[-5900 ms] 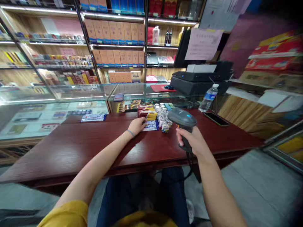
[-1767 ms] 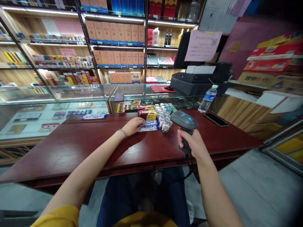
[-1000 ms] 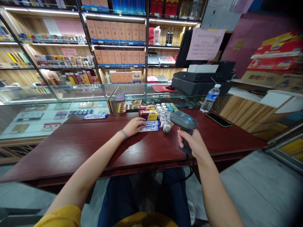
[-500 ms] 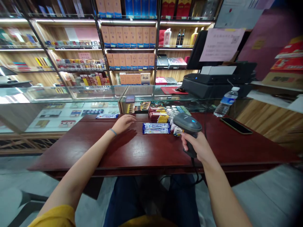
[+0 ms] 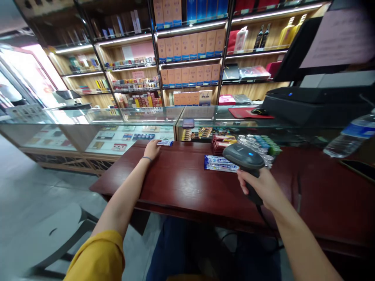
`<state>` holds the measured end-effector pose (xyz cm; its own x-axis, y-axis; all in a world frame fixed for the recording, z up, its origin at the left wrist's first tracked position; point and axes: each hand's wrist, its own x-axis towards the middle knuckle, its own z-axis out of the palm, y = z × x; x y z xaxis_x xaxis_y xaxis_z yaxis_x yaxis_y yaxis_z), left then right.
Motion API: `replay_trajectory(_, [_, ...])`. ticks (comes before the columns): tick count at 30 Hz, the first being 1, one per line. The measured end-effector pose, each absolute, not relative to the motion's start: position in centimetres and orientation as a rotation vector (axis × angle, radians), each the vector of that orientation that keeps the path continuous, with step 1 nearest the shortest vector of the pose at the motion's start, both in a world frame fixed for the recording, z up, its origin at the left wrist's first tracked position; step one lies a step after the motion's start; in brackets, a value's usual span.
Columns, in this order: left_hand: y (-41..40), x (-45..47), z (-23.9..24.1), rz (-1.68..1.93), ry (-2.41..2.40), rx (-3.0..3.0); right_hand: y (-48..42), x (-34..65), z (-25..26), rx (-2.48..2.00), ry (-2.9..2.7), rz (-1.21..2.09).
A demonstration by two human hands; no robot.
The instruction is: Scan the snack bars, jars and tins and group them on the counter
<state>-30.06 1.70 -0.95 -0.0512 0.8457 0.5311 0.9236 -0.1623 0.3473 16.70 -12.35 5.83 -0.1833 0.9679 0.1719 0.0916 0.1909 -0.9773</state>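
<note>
My right hand [image 5: 262,187] is wrapped round the grip of a dark barcode scanner [image 5: 244,158] with a blue light on top, held above the table. My left hand [image 5: 151,150] reaches to the far left of the table, its fingers out over the near end of a blue-and-white snack packet [image 5: 165,143]; whether they touch it is unclear. Two similar packets [image 5: 218,164] lie in the middle, partly behind the scanner. Behind them is a stack of red-and-yellow packets [image 5: 219,144], beside several small clear-lidded bottles [image 5: 250,139].
The dark red wooden table [image 5: 181,187] backs onto a glass display counter [image 5: 140,115]. A water bottle [image 5: 350,136] and a phone [image 5: 360,168] are at the right. A cable hangs from the scanner. A grey stool [image 5: 55,234] stands at lower left.
My left hand has moved left across the table to the lone packet. My view has turned left. The right hand still holds the scanner, now nearer the front of the packets.
</note>
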Motion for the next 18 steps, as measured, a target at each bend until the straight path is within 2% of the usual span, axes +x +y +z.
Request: replay_trajectory(18, [6.0,-33.1,-4.2,-0.689,-2.147,-2.012,-11.5,13.7,6.2,-1.113,-1.574,1.155])
